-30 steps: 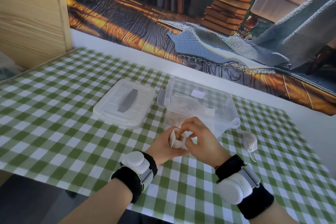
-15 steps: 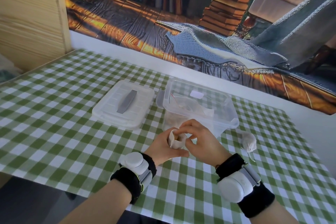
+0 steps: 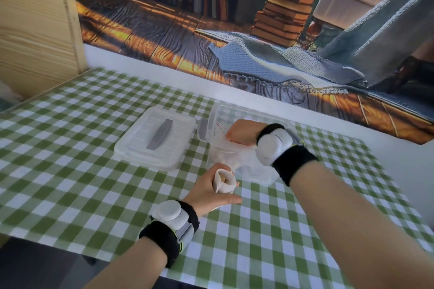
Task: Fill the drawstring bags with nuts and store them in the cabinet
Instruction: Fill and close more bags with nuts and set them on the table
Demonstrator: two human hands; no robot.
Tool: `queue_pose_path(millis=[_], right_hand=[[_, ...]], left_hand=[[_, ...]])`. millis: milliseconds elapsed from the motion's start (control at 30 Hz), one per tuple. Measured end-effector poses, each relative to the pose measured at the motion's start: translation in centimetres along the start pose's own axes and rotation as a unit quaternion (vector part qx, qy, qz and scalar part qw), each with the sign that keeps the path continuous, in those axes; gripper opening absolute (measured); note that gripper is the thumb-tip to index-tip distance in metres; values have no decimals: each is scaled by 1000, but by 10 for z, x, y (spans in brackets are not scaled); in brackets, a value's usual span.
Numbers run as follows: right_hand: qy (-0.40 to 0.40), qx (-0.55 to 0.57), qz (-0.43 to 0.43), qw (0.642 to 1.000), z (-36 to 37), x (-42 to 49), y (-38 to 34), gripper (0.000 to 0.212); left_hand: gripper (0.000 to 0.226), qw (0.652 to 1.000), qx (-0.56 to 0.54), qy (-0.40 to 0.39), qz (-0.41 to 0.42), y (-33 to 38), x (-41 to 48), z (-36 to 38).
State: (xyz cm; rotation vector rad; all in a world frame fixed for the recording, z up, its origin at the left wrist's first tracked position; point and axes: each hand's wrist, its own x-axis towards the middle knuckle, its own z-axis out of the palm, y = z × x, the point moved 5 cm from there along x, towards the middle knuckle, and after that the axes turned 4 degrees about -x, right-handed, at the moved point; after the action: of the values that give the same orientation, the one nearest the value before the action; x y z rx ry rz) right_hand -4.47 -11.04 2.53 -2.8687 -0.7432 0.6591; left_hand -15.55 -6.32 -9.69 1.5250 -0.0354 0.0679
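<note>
Left hand [image 3: 207,195] grips the drawstring bag [image 3: 224,182] mouth-up just in front of the clear tub [image 3: 256,172]; right hand [image 3: 244,132] is inside it, grip hidden.

White bag [image 3: 225,184] upright, open-mouthed, seemingly holding nuts [image 3: 223,179].

Lid [image 3: 155,138] left of container [image 3: 246,111], bag [image 3: 224,182] before it

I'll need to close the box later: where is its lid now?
In the head view, the clear lid lies flat on the checked tablecloth, immediately left of the open plastic box, beyond the left hand holding the small bag.
</note>
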Motion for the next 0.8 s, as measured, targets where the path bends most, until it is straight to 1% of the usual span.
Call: queue_pose_path(millis=[67, 100, 200, 300, 400, 533, 633, 700, 800], right_hand=[[-27, -87, 17, 996, 5, 16, 2, 16], [-31, -112, 24, 993, 8, 20, 5, 14], [-44, -150, 31, 987, 12, 37, 13, 31], [-39, -107, 51, 992, 15, 48, 26, 37], [-25, -102, 35, 994, 17, 48, 28, 30], [-57, -38, 39, 997, 15, 35, 21, 31], [-89, -65, 29, 994, 13, 24, 14, 34], [-106, -78, 16, 991, 11, 17, 11, 31], [-94, -87, 0, 992, 5, 13, 7, 28]], left_hand=[[45, 1000, -2, 0, -2, -1, 0, 0], [44, 1000, -3, -3, -3, -1, -1, 1], [42, 1000, -10, -6, -7, -2, 1, 0], [41, 1000, -16, -9, -8, -3, 2, 0], [41, 1000, -22, -12, -10, -4, 3, 0], [41, 1000, -21, -17, -12, -4, 3, 0], [41, 999, -24, -19, -12, -4, 2, 0], [41, 999, -28, -20, -11, -3, 2, 1], [41, 999, -44, -25, -16, -3, 2, 2]])
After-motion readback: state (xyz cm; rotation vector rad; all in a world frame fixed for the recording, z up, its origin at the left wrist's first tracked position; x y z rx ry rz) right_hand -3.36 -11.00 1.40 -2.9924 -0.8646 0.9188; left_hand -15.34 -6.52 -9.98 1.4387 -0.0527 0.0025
